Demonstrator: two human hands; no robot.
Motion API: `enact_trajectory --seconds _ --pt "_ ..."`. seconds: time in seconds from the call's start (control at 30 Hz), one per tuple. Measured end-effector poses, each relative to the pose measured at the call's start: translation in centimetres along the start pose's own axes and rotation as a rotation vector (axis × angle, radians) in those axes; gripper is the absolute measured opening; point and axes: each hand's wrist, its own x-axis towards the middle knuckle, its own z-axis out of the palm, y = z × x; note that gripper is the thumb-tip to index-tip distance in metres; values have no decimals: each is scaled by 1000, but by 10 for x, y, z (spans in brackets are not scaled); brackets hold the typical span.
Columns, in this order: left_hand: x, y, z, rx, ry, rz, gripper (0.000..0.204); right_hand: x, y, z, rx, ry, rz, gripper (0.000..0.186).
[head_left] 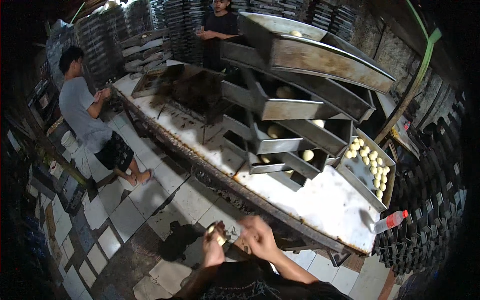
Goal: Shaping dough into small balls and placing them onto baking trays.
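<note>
Close to my body, my left hand (213, 252) is closed around a small piece of pale dough (220, 238) with something dark on it. Just to its right my right hand (259, 238) is raised, its fingers bent and smeared by motion. Whether anything is between those fingers cannot be made out. Both hands are over the tiled floor, short of the table's near edge.
A long white-topped table (320, 200) with a rusty edge crosses ahead. It bears stacked metal trays (330, 60), a tray (345, 172) of pale dough balls (373, 170) and a red-capped bottle (390, 222). One person (85, 100) stands left, another (220, 30) behind the table.
</note>
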Motion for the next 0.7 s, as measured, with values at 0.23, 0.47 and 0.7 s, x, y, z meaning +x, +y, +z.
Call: enact_trajectory --seconds 0.23,0.47,0.7 --pt "21 48 12 -256 -415 13 35 115 130 19 -52 1109 294 25" --pt "121 78 0 -83 -301 -58 29 144 67 7 159 1253 -124 23" --pt "211 104 7 -67 -364 -260 22 182 -27 -57 -187 1085 -608 38"
